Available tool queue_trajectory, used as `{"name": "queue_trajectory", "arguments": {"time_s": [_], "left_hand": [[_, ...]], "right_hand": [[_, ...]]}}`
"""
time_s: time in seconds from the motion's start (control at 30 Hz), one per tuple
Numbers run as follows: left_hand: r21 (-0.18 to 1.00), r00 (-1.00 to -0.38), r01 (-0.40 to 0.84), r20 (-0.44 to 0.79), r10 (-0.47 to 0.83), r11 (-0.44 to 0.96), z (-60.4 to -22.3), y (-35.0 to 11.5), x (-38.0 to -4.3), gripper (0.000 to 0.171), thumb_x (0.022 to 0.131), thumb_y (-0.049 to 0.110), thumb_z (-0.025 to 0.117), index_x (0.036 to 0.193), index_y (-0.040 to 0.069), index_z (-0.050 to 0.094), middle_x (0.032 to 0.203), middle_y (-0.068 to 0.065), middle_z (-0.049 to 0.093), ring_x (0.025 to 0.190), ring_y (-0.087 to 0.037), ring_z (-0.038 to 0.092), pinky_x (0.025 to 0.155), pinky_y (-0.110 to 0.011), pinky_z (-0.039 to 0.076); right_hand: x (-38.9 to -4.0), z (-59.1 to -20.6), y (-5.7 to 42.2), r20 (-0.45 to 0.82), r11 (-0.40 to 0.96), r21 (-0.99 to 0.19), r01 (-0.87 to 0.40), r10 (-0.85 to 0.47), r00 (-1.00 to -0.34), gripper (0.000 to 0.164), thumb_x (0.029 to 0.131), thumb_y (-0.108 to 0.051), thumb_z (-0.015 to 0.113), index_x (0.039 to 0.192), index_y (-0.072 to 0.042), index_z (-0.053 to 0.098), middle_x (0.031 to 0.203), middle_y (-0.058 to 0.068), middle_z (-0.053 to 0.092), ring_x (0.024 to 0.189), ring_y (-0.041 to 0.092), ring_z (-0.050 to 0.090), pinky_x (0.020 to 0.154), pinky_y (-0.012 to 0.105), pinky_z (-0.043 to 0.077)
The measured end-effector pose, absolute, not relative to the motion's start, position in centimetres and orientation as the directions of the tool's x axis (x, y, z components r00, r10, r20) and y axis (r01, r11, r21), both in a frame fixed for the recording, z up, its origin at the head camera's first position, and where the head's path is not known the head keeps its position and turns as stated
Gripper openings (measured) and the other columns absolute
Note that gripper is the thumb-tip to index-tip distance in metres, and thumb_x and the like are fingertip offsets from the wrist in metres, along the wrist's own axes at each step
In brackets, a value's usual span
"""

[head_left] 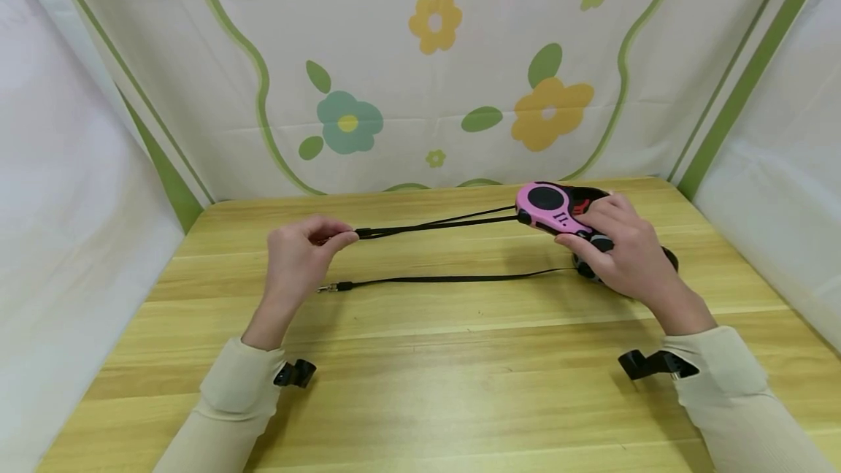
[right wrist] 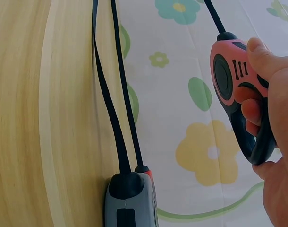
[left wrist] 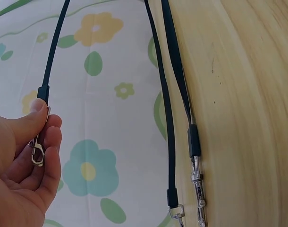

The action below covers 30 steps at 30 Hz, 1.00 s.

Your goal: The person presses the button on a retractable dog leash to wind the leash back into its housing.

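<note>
My right hand (head_left: 620, 239) grips the black loop handle of a pink retractable dog leash (head_left: 549, 204), thumb on its casing. From that leash a black strap runs left to my left hand (head_left: 298, 258), which pinches the strap's end at the metal clip (left wrist: 38, 153). The strap is drawn out nearly straight above the table. A grey retractable leash (right wrist: 134, 203) lies below my right hand, partly hidden in the head view. Its strap (head_left: 453, 279) stretches left to a metal clip (left wrist: 198, 182). Beside it a red leash (right wrist: 149, 175) shows only in part, with its own black strap (left wrist: 164, 104).
The wooden table (head_left: 420, 385) carries the leashes. A white cloth backdrop (head_left: 394, 64) with printed flowers and green borders stands behind it, and white cloth walls (head_left: 59, 188) close both sides. Black camera mounts (head_left: 296, 373) sit on both wrists.
</note>
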<state>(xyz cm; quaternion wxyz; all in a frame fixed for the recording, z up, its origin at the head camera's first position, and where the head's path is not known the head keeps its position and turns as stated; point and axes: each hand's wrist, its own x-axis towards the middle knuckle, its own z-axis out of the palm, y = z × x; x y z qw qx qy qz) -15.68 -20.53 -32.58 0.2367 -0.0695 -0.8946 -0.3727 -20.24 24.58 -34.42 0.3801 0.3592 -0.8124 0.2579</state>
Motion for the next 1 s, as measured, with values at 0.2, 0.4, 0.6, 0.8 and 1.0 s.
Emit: {"name": "queue_trajectory", "arguments": {"time_s": [0.2,0.4,0.6,0.8,1.0], "left_hand": [[0.631,-0.886,0.31,0.462,-0.024,0.711,-32.53,-20.18,-15.67,0.013,0.092,0.02,0.085,0.1,0.009,0.084,0.09,-0.009,0.082,0.076,-0.022,0.074,0.066,-0.016,0.051],[0.626,-0.891,0.313,0.455,-0.008,0.714,-32.6,-19.97,-15.68,0.012,0.093,0.017,0.084,0.101,0.008,0.084,0.091,-0.01,0.082,0.076,-0.023,0.075,0.065,-0.016,0.051],[0.612,-0.888,0.317,0.46,0.001,0.725,-32.68,-19.94,-15.59,0.01,0.094,0.014,0.082,0.101,0.007,0.084,0.092,-0.01,0.083,0.078,-0.024,0.075,0.066,-0.016,0.051],[0.612,-0.893,0.327,0.449,0.024,0.72,-32.71,-19.79,-15.59,0.012,0.096,0.012,0.079,0.105,0.006,0.084,0.095,-0.011,0.083,0.08,-0.025,0.078,0.068,-0.018,0.054],[0.617,-0.898,0.324,0.438,0.029,0.717,-32.65,-19.62,-15.59,0.013,0.097,0.011,0.077,0.107,0.006,0.084,0.096,-0.012,0.083,0.083,-0.026,0.08,0.072,-0.02,0.056]], "right_hand": [[-20.2,-34.43,24.45,0.804,0.605,-0.146,-0.783,-0.388,-0.45,0.072,0.102,-0.064,0.057,0.091,0.004,0.078,0.088,0.017,0.073,0.095,0.033,0.057,0.076,0.032,0.045],[-20.09,-34.44,24.22,0.81,0.598,-0.138,-0.789,-0.39,-0.438,0.071,0.102,-0.063,0.057,0.091,0.003,0.078,0.088,0.017,0.073,0.095,0.034,0.057,0.077,0.033,0.045],[-20.03,-34.31,23.95,0.804,0.597,-0.123,-0.793,-0.409,-0.432,0.071,0.103,-0.064,0.056,0.09,0.003,0.078,0.088,0.017,0.073,0.095,0.034,0.057,0.079,0.032,0.044],[-19.96,-34.18,23.85,0.798,0.597,-0.119,-0.793,-0.418,-0.434,0.071,0.103,-0.063,0.055,0.089,0.003,0.077,0.088,0.016,0.072,0.096,0.034,0.057,0.08,0.031,0.043],[-19.9,-34.13,23.79,0.796,0.593,-0.127,-0.795,-0.418,-0.439,0.069,0.102,-0.063,0.056,0.088,0.002,0.077,0.087,0.015,0.072,0.095,0.034,0.056,0.079,0.031,0.042]]}}
